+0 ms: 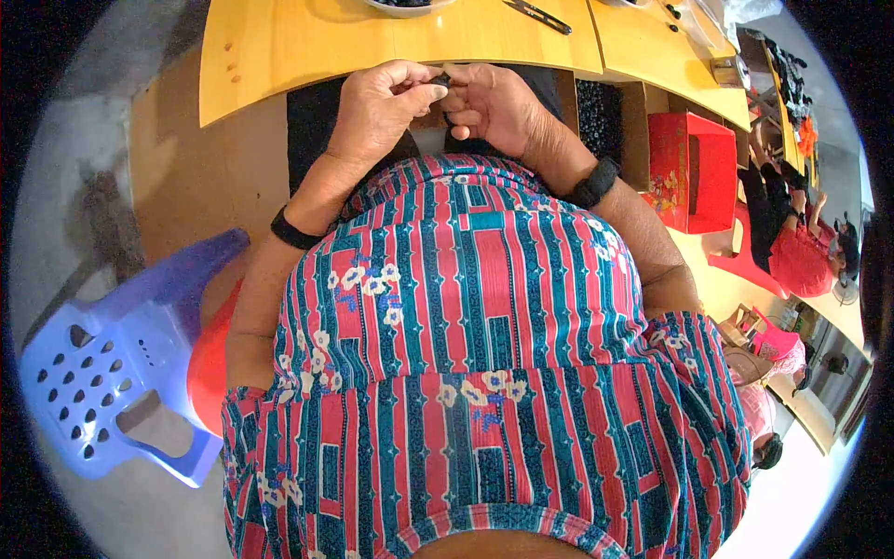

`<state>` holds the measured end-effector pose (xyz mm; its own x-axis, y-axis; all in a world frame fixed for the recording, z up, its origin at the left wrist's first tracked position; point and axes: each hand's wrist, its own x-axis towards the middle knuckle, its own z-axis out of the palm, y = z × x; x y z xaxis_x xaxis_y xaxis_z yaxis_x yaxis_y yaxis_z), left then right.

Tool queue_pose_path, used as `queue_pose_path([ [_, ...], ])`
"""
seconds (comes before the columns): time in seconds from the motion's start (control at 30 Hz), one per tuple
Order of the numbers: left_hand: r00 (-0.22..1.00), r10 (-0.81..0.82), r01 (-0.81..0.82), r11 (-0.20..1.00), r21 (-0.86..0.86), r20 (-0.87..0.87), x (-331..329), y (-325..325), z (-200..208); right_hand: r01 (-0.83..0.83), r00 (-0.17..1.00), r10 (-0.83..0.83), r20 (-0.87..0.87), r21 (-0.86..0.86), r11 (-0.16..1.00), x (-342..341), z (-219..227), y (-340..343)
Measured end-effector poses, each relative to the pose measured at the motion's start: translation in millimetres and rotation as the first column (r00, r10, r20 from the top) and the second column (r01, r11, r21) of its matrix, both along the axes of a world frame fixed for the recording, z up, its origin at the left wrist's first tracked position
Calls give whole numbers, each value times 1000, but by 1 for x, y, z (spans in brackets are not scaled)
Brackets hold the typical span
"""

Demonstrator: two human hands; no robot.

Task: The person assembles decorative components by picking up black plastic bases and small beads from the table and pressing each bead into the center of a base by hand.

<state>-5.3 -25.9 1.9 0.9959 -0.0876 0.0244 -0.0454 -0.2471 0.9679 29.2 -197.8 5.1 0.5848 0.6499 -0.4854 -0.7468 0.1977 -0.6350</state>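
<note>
Both my hands meet at the near edge of a yellow wooden table [400, 42]. Between their fingertips is a small black piece [440, 82], too small and too covered to name its kind. My left hand [377, 107] pinches it with thumb and forefinger. My right hand [498, 104] holds it from the other side, its lower fingers curled. Dark bands circle both my wrists. On the table lies a slim black tool [538, 15], perhaps a cutter or tweezers, beyond my right hand. A white bowl [410, 7] with dark pieces is cut off by the upper rim.
Right of my knees stand a cardboard box [636, 135] beside many small black pieces [599, 121] and a red box [712, 172]. A blue plastic chair [102, 373] is at left. Other people [805, 256] sit along tables at far right.
</note>
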Motion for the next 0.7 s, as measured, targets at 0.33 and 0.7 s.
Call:
queue_pose_path([
  [0.33, 998, 0, -2, 1000, -31, -62, -4, -2, 10, -157, 987, 161, -21, 121, 980, 0, 6, -3],
  [0.7, 998, 41, -39, 999, -37, 39, -3, 0, 2, -44, 988, 44, 147, -5, 999, -11, 13, 5],
])
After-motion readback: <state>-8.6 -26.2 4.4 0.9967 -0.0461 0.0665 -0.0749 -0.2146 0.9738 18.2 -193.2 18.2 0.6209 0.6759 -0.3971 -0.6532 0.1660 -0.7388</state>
